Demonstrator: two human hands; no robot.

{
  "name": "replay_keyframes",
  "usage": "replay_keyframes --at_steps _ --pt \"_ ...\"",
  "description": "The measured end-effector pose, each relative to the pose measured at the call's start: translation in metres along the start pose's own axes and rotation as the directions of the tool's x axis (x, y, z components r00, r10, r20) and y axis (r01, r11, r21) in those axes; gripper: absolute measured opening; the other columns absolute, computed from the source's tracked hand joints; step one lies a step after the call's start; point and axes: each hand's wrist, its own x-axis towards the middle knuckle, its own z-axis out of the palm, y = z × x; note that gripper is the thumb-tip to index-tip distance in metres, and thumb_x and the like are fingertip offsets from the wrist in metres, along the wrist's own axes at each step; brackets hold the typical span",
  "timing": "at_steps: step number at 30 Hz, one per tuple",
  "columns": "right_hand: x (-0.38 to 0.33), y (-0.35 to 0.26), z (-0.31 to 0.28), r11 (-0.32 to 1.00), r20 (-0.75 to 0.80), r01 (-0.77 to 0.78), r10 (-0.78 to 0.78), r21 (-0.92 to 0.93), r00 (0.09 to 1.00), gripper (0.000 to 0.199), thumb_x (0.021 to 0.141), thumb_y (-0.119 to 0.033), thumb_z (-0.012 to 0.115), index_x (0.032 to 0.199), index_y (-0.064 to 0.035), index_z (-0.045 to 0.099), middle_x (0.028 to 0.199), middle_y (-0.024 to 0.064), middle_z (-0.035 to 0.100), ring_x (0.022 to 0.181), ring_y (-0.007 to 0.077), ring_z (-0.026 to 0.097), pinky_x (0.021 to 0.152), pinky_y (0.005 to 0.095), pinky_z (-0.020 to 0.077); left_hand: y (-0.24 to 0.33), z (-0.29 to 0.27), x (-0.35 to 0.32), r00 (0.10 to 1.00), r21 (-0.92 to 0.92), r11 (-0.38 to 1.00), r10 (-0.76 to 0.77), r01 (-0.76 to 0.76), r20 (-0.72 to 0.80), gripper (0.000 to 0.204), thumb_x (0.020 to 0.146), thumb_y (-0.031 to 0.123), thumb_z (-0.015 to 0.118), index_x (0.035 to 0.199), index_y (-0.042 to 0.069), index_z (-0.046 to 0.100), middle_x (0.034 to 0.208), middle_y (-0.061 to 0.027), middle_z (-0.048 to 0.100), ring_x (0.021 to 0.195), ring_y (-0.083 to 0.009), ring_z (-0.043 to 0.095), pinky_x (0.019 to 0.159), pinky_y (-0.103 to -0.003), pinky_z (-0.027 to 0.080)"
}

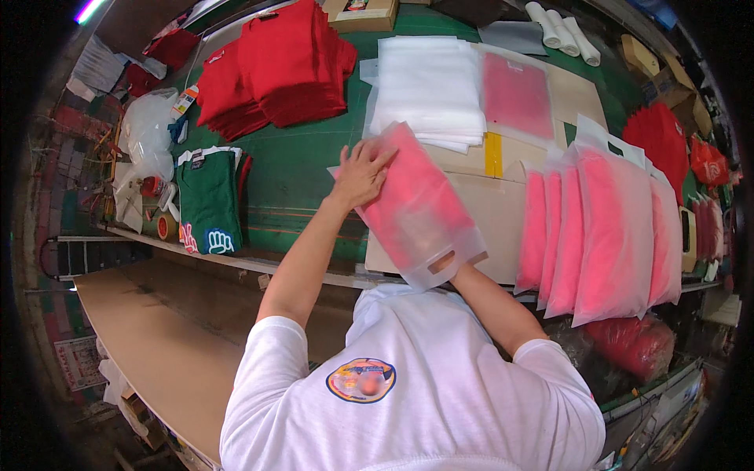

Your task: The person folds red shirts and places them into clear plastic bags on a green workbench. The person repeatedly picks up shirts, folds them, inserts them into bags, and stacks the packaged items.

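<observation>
A frosted plastic bag point(424, 206) with a cut-out handle lies tilted in front of my chest, and folded red cloth shows pink through it. My left hand point(363, 174) is closed over the bag's upper left edge, fingers on its face. At the handle end, my right hand point(460, 272) goes into the bag's opening or under it; I cannot tell which, and its fingers are hidden. Just beyond the bag sits a stack of white frosted bags point(430, 88). Beside that stack lies a flat filled bag point(517, 96), red inside.
Several filled bags point(609, 228) lean in a row at the right table edge. Folded red shirts point(292, 67) are piled far left on the green table point(294, 169). Nearer is a green folded shirt point(208, 196), with a tape roll point(166, 227) beside it. White rolls point(561, 31) lie far right.
</observation>
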Motion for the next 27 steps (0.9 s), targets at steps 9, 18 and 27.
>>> replay_keyframes --at_steps 9,18,27 --pt "0.085 -0.009 -0.048 0.897 -0.095 -0.221 0.200 -0.383 0.975 0.066 0.098 -0.033 0.059 0.149 0.0071 0.044 0.158 0.0274 0.041 0.150 0.0413 0.033 0.126 0.0550 0.0171 -0.016 0.016 0.005 0.982 -0.293 0.941 -0.135 0.170 0.135 0.056 0.105 0.048 0.042 0.159 0.034 0.039 0.168 -0.0040 0.027 0.146 -0.0370 0.034 0.108 -0.068 0.030" --pt "0.110 0.039 -0.018 0.736 -0.130 -0.629 0.618 -0.250 0.776 0.106 0.082 -0.062 0.070 0.154 0.0074 0.035 0.159 0.0273 0.039 0.150 0.0431 0.032 0.124 0.0571 0.0187 0.006 0.009 0.011 0.984 0.054 0.998 -0.040 0.031 0.174 0.057 0.107 0.053 0.035 0.159 0.032 0.040 0.171 -0.0029 0.022 0.156 -0.0361 0.017 0.116 -0.076 0.014" --pt "0.092 0.003 -0.061 0.925 0.195 -0.006 0.087 -0.379 0.977 0.078 0.088 -0.060 0.065 0.151 -0.0159 0.053 0.160 0.0249 0.036 0.151 0.0453 0.028 0.120 0.0712 0.0124 -0.027 0.012 0.026 0.947 -0.324 0.941 0.014 0.096 0.321 0.061 0.108 0.059 0.023 0.160 0.032 0.039 0.174 0.0033 0.012 0.159 -0.0367 0.005 0.117 -0.076 0.010"
